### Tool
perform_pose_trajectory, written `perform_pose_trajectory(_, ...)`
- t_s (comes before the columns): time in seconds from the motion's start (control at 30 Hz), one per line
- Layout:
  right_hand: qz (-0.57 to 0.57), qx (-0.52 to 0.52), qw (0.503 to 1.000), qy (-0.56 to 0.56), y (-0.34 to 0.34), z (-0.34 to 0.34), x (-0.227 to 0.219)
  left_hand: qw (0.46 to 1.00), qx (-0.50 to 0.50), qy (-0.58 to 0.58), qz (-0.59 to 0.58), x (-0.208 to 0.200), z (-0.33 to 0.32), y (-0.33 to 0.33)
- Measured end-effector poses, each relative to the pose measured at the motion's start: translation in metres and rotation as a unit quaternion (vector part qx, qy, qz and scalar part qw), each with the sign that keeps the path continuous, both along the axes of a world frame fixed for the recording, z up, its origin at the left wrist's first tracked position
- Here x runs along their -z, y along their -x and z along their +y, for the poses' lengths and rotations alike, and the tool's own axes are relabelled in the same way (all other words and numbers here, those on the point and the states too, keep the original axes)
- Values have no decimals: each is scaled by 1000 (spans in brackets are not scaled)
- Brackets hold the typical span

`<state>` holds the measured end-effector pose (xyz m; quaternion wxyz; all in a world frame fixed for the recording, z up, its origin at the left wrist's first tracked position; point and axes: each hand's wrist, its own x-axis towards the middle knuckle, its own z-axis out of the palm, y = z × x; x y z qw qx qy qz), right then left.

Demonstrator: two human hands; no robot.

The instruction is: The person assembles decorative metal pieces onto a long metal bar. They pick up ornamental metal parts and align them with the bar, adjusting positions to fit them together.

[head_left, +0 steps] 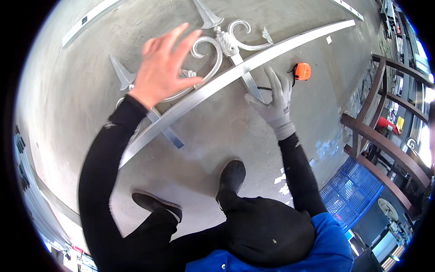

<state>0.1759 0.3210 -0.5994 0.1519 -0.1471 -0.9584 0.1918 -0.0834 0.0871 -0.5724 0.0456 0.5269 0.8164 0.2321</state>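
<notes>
My bare left hand (162, 68), fingers spread, hovers over the scrollwork left of the middle and holds nothing. My right hand (274, 103) wears a grey glove; its fingers are apart beside the lower end of a short upright bar (251, 86), and whether they touch it I cannot tell. A long silver metal rail (199, 93) runs slantwise across the floor between my hands. Silver ornamental scrollwork (226, 43) with a pointed spearhead (207, 17) lies on the rail's far side. Another spearhead (121, 74) shows left of my left hand.
An orange tape measure (302, 71) lies on the concrete floor right of my glove. Brown metal framing (389, 136) and a blue perforated crate (351, 192) stand at the right. Another silver bar (88, 22) lies far left. My shoes (232, 174) are near the rail.
</notes>
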Motion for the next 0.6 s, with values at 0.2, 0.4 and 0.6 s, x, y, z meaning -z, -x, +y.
perform_pose_trajectory(0.2,-188,-233,939,-170,103,35,-48,984,91,145,-48,-34,-135,-8)
perform_pose_trajectory(0.4,-361,-299,836,-286,172,12,-51,972,28,224,-64,-27,-228,-64)
perform_pose_trajectory(0.6,-406,-295,813,-295,174,-8,-56,980,-20,193,-49,-6,-248,-89)
